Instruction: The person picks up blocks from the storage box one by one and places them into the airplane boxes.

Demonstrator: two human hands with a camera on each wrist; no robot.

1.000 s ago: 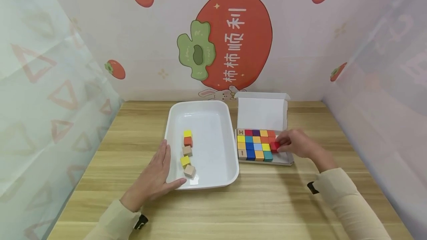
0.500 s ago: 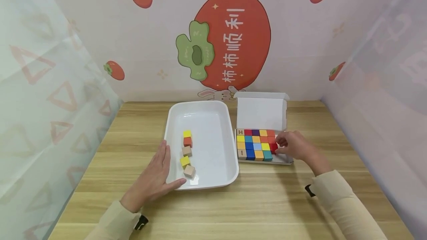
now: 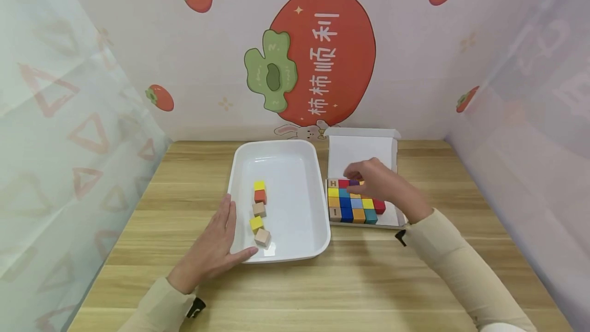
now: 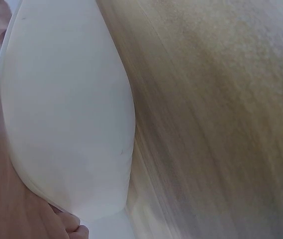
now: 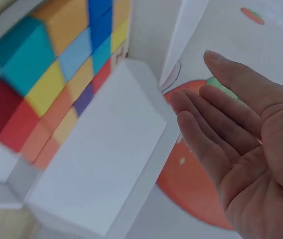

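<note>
My left hand (image 3: 209, 245) rests on the near left rim of a white tray (image 3: 292, 204), fingers straight and thumb along the front edge. Inside the tray lie yellow, orange-red and plain wooden cubes; one plain cube (image 3: 262, 237) sits nearest the thumb. Over the open white cardboard box (image 3: 393, 215) hovers my right hand (image 3: 377, 182), hiding part of its rows of coloured cubes. In the right wrist view its palm and fingers (image 5: 213, 119) are bare and slightly bent. A red cube (image 3: 379, 206) ends one row on the right, beside a bare strip of box floor.
The box lid (image 3: 338, 155) stands raised at the back, near a wall printed with persimmons (image 3: 343, 60). Box and tray stand side by side on the wooden table (image 3: 295, 296). Pale cloth walls flank the table left and right.
My right hand has let go of the red cube at the row's right end and moved left and up over the box. My left hand and the tray have stayed still.
</note>
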